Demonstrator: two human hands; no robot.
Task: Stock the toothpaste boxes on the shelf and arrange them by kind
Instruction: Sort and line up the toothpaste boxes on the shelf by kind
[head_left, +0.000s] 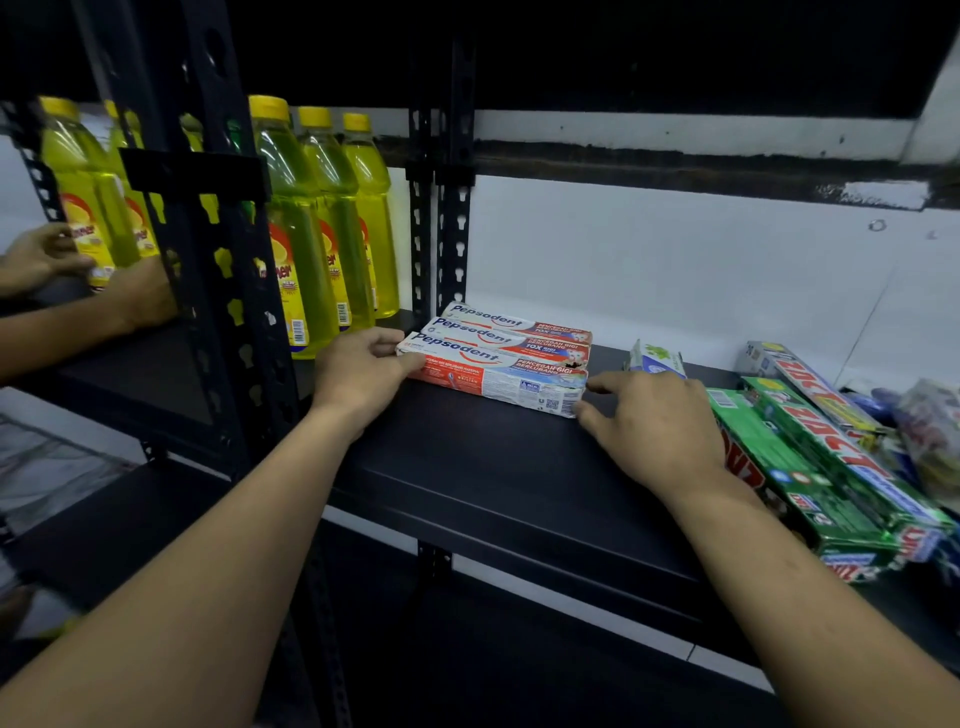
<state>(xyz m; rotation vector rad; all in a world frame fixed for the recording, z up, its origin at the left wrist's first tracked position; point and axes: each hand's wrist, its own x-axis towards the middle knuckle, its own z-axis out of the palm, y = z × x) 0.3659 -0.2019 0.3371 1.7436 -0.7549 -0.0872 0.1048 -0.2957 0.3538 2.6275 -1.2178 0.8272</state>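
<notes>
While my forearms reach in over the front edge of the shelf (493, 467), my left hand (363, 374) curls over the left end of the Pepsodent boxes (498, 358), thumb against the front one, holding them. My right hand (660, 421) is spread and relaxed. Its fingertips just touch the right end of the front box and hold nothing.

Three of these boxes lie flat with labels up, long sides touching, one behind the other, toward the left of this bay near the upright. I take it this kind is placed and I am only squaring the row.

To my right the green boxes (831, 499) lie slanted in a loose pile, their near ends at the shelf's front edge. Beyond them a silver box (821, 389) with red letters lies across the pile. A small pale box (655, 358) sits just behind my right hand. None of these is lined up by kind, so I reckon most of the sorting is yet to do, with one kind set and at least two to go.

Farther left, in the next bay, stand yellow bottles (311, 218), and someone else's hand (41, 257) holds one. A white wall (675, 270) closes the back.
</notes>
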